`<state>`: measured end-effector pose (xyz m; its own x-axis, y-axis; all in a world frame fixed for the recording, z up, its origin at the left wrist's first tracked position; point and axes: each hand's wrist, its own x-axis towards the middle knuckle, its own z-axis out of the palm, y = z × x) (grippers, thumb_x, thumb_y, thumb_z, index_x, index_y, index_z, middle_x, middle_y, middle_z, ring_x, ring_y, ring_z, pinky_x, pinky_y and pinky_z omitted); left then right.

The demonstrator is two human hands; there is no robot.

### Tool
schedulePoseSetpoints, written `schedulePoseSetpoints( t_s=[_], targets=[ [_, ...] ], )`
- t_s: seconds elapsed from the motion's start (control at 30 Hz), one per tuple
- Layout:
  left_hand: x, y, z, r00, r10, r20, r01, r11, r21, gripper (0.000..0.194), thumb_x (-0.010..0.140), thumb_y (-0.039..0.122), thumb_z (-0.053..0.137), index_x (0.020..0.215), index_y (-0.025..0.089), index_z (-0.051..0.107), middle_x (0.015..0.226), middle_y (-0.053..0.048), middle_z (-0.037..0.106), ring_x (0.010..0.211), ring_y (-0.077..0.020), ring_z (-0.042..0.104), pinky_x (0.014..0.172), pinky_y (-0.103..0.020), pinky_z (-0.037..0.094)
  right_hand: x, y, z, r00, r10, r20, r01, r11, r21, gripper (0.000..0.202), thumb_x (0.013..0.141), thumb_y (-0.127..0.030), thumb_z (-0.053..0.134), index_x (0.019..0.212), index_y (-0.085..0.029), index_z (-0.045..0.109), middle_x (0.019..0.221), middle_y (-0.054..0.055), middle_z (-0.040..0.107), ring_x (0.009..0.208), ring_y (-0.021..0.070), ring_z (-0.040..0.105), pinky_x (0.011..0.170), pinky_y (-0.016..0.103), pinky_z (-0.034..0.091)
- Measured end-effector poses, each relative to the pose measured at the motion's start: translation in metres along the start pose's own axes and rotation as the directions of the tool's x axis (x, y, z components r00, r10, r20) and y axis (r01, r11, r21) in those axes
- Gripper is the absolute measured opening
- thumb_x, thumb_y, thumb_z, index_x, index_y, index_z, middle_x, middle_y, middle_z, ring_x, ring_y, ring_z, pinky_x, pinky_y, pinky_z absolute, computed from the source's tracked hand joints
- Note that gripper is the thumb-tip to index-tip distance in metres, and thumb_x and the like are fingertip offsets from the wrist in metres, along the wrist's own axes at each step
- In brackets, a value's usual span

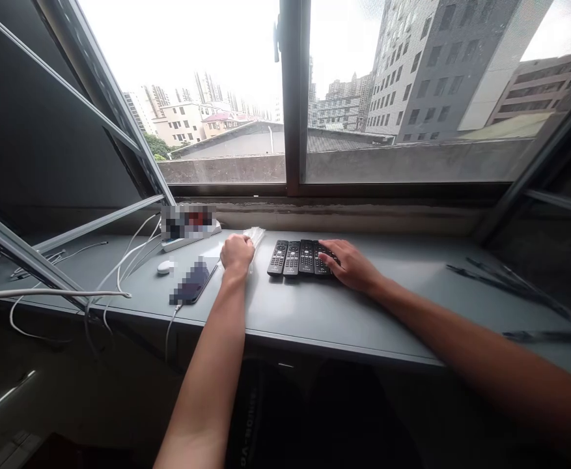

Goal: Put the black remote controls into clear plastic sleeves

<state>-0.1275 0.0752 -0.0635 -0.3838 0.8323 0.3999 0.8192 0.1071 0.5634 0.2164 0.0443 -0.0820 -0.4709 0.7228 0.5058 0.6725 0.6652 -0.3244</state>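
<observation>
Several black remote controls (292, 258) lie side by side in a row on the grey tabletop, their buttons facing up. My right hand (348, 264) rests over the right end of this row, fingers stretched out and thumb apart, touching the rightmost remotes and partly covering them. To the left of the row, my left hand (237, 253) is closed in a fist on a clear plastic bag (256, 236). Parts of the bag stick out on both sides of the fist; the rest is hidden beneath it.
A phone (198, 281) with a charging cable lies left of my left forearm. Beside it are a small white round object (165, 268) and a white power strip (187, 242). White cables loop around a metal frame (119, 98). Dark thin objects (510, 286) lie right. A window stands behind.
</observation>
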Motion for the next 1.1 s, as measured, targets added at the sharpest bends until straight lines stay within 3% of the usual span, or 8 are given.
schedulePoseSetpoints(
  t_s=[0.1, 0.17, 0.3, 0.4, 0.57, 0.87, 0.93, 1.1],
  targets=[
    [0.000, 0.007, -0.007, 0.985, 0.032, -0.171, -0.083, 0.951, -0.299, 0.027, 0.098, 0.037, 0.067, 0.110, 0.022, 0.086, 0.118, -0.016, 0.079, 0.104, -0.0331, 0.074, 0.097, -0.046, 0.056, 0.001, -0.003, 0.000, 1.000, -0.001, -0.004, 0.001, 1.000, 0.014, 0.062, 0.114, -0.057, 0.037, 0.159, -0.022, 0.059, 0.149, 0.015, 0.069, 0.142, 0.0364, 0.061, 0.125, 0.055, 0.044],
    [0.000, 0.019, -0.008, 0.970, -0.001, -0.242, -0.150, 0.782, -0.605, 0.032, 0.100, 0.044, 0.068, 0.116, 0.021, 0.085, 0.115, -0.013, 0.080, 0.105, -0.0287, 0.075, 0.098, -0.042, 0.058, 0.003, -0.008, 0.000, 1.000, 0.001, -0.016, 0.000, 0.999, 0.038, 0.060, 0.113, -0.055, 0.039, 0.160, -0.022, 0.059, 0.149, 0.015, 0.069, 0.143, 0.0369, 0.060, 0.125, 0.057, 0.044],
    [-0.003, 0.051, 0.001, 0.995, -0.056, -0.088, -0.070, 0.267, -0.961, 0.035, 0.094, 0.045, 0.076, 0.117, 0.019, 0.081, 0.113, -0.011, 0.082, 0.108, -0.0242, 0.077, 0.099, -0.038, 0.061, 0.004, -0.025, -0.001, 0.996, 0.052, -0.077, -0.038, 0.982, 0.184, 0.058, 0.112, -0.056, 0.043, 0.159, -0.025, 0.059, 0.150, 0.013, 0.070, 0.142, 0.0362, 0.062, 0.120, 0.055, 0.050],
    [-0.011, 0.072, 0.015, 0.996, 0.048, 0.072, 0.066, 0.110, -0.992, 0.036, 0.092, 0.043, 0.082, 0.119, 0.020, 0.079, 0.122, -0.012, 0.082, 0.115, -0.0252, 0.078, 0.103, -0.041, 0.062, 0.004, -0.036, 0.001, 0.983, 0.169, -0.070, -0.123, 0.892, 0.435, 0.062, 0.109, -0.062, 0.053, 0.161, -0.027, 0.054, 0.143, 0.013, 0.075, 0.129, 0.0351, 0.072, 0.111, 0.055, 0.057],
    [-0.028, 0.086, 0.029, 0.938, 0.235, 0.254, 0.242, 0.078, -0.967, 0.039, 0.092, 0.046, 0.085, 0.122, 0.023, 0.075, 0.137, -0.011, 0.078, 0.135, -0.0297, 0.071, 0.111, -0.046, 0.058, 0.005, -0.043, 0.007, 0.963, 0.269, -0.022, -0.177, 0.692, 0.700, 0.095, 0.092, -0.062, 0.082, 0.167, -0.024, 0.039, 0.128, 0.013, 0.082, 0.107, 0.0318, 0.080, 0.096, 0.051, 0.064],
    [-0.041, 0.083, 0.016, 0.730, 0.467, 0.499, 0.411, 0.282, -0.867, 0.075, 0.095, 0.082, 0.059, 0.120, 0.015, 0.080, 0.131, -0.020, 0.079, 0.135, -0.0425, 0.069, 0.111, -0.057, 0.057, 0.003, -0.044, 0.010, 0.969, 0.217, -0.117, -0.098, 0.773, 0.627, 0.042, 0.102, -0.049, 0.064, 0.135, -0.022, 0.069, 0.088, 0.003, 0.076, 0.087, 0.0248, 0.073, 0.090, 0.044, 0.061],
    [-0.042, 0.081, 0.019, 0.755, 0.422, 0.502, 0.393, 0.322, -0.861, 0.068, 0.087, 0.074, 0.079, 0.117, 0.014, 0.082, 0.123, -0.020, 0.082, 0.123, -0.0399, 0.076, 0.106, -0.053, 0.061, 0.002, -0.043, 0.010, 0.969, 0.210, -0.127, -0.093, 0.792, 0.603, 0.045, 0.103, -0.048, 0.062, 0.141, -0.022, 0.067, 0.088, 0.004, 0.075, 0.086, 0.0249, 0.072, 0.089, 0.044, 0.061],
    [-0.031, 0.068, 0.034, 0.938, 0.058, 0.341, 0.313, 0.282, -0.907, 0.047, 0.076, 0.048, 0.097, 0.106, 0.014, 0.085, 0.101, -0.011, 0.083, 0.084, -0.0226, 0.078, 0.072, -0.033, 0.066, 0.000, -0.042, 0.007, 0.954, 0.180, -0.240, -0.048, 0.882, 0.469, 0.041, 0.108, -0.044, 0.055, 0.142, -0.024, 0.067, 0.113, 0.010, 0.076, 0.104, 0.0284, 0.073, 0.100, 0.047, 0.060]
  ],
)
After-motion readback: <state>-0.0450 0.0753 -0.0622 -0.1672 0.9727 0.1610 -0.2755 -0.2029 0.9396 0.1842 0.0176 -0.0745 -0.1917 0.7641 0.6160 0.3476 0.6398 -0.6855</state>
